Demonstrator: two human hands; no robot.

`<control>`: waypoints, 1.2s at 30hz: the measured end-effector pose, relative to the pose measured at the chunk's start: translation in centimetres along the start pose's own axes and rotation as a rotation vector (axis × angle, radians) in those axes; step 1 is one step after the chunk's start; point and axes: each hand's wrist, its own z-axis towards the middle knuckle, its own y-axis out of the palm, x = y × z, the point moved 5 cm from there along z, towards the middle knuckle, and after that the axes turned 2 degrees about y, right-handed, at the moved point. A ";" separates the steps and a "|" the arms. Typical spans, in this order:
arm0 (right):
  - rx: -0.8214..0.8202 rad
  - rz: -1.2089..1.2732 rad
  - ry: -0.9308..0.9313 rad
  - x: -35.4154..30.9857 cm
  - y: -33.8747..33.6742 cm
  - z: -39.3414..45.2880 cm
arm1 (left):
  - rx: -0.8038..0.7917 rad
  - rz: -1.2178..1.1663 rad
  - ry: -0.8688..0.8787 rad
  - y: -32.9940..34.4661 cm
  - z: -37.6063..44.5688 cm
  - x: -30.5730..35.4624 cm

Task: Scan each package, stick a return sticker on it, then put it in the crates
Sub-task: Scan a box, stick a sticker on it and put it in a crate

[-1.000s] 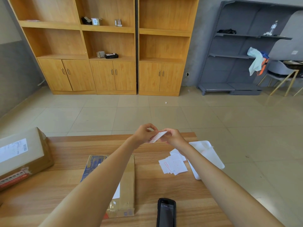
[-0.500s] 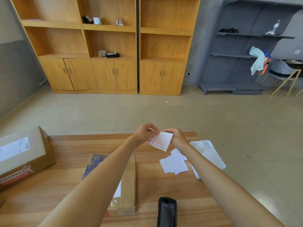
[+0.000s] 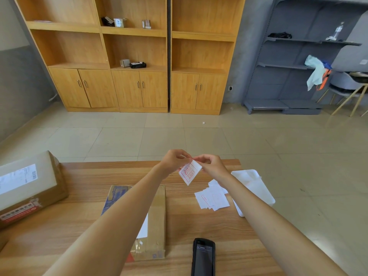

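While raised — hands (image 3: 194, 164) pinching sticker (image 3: 189, 172)

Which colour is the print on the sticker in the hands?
Red on white sticker, head view.

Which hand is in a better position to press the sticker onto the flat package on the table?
Probably the left hand. Both hands pinch the sticker above the table, but the left forearm already lies directly over the flat package. The right hand is farther to the side, above the loose stickers.
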 end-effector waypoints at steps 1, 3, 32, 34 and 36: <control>0.002 -0.010 -0.005 0.1 0.0 0.1 | 0.003 0.010 0.001 -0.1 0.0 -0.1; 0.006 -0.032 -0.008 0.2 -0.1 0.2 | 0.001 0.030 0.009 -0.1 0.1 -0.1; 0.115 -0.224 0.018 1.9 -1.6 1.9 | 0.008 0.032 0.062 0.0 0.6 0.9; 0.136 -0.233 0.027 2.3 -2.0 2.0 | 0.022 0.000 0.066 -0.1 0.6 1.0; 0.153 -0.240 0.046 2.7 -2.4 1.9 | 0.032 -0.024 0.063 -0.3 0.7 1.1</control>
